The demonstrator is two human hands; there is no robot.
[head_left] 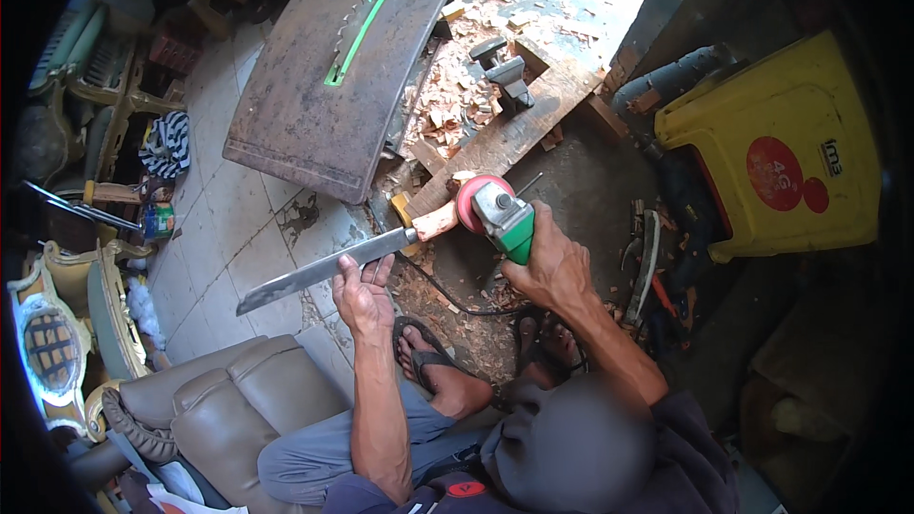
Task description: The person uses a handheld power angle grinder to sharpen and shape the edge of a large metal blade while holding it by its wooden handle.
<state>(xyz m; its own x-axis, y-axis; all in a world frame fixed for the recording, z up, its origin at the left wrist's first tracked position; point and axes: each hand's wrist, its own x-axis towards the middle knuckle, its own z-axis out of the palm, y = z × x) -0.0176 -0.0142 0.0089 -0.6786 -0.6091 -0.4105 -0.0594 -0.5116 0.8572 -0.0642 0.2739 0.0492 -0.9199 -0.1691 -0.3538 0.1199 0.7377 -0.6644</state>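
Yellow plastic stool (752, 205) (red discs (776, 174) on its side) nr R edge of flr (214, 238); striped cloth (166, 145) & ornate furniture frame (52, 338) along L edge; brown padded seat (248, 405) toward btm L corner.

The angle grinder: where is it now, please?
In the head view, the angle grinder is right of centre, in the right hand, its red disc by the wooden handle of the knife.

One knife (309, 279), one grinder (505, 218), apparently two sandals (435, 359)
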